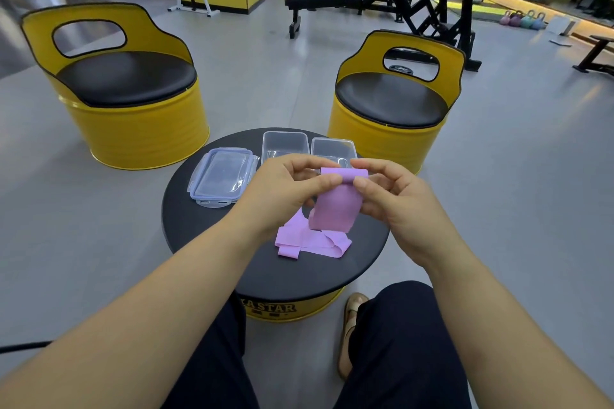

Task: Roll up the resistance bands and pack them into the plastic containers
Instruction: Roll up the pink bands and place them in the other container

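Observation:
A purple resistance band (pixel 335 206) hangs above the round black table (pixel 206 236), its top end curled over. My left hand (pixel 285 186) pinches that top end from the left and my right hand (pixel 395 196) pinches it from the right. More purple band (pixel 309 241) lies loosely heaped on the table below. Two clear plastic containers, one on the left (pixel 284 143) and one on the right (pixel 332 148), stand open at the table's far side, partly hidden by my hands. Clear lids (pixel 222 178) lie stacked at the far left of the table.
Two yellow barrel seats with black cushions stand beyond the table, one at the left (pixel 123 90) and one at the right (pixel 392 100). Gym benches and machines fill the background. My knees and a foot in a sandal (pixel 349 332) are under the table's near edge.

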